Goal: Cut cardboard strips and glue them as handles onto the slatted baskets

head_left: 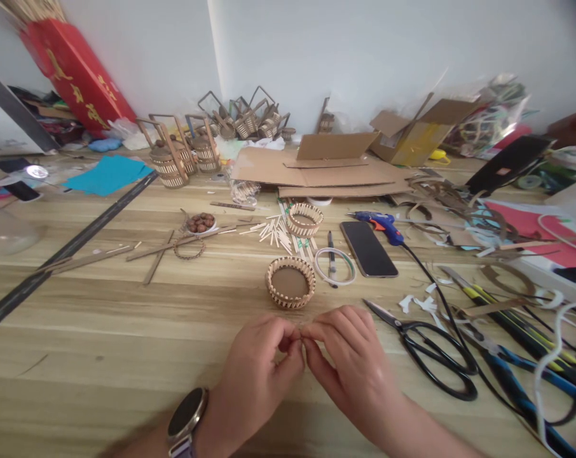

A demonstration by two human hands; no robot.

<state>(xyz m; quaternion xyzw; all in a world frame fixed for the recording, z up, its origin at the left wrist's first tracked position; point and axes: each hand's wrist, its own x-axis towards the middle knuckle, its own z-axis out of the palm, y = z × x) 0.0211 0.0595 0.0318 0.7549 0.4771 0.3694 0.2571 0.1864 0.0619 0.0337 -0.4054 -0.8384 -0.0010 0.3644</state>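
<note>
My left hand (264,359) and my right hand (348,359) meet fingertip to fingertip low in the middle of the view. Both are closed in a pinch, and whatever lies between the fingertips is too small or hidden to name. Just beyond them stands a small round basket (290,302) with a brown base and a wall of short pale sticks. Farther back sits a second stick-walled ring (305,219), beside a pile of loose matchstick-like sticks (276,232). Black-handled scissors (426,350) lie right of my right hand.
A phone (370,249), a blue glue gun (381,222) with a cord, a pen (332,257), white rings (336,266) and a yellow-black cutter (502,318) lie to the right. Cardboard (264,165), finished little baskets (168,168) and a bowl of brown balls (201,224) stand farther back.
</note>
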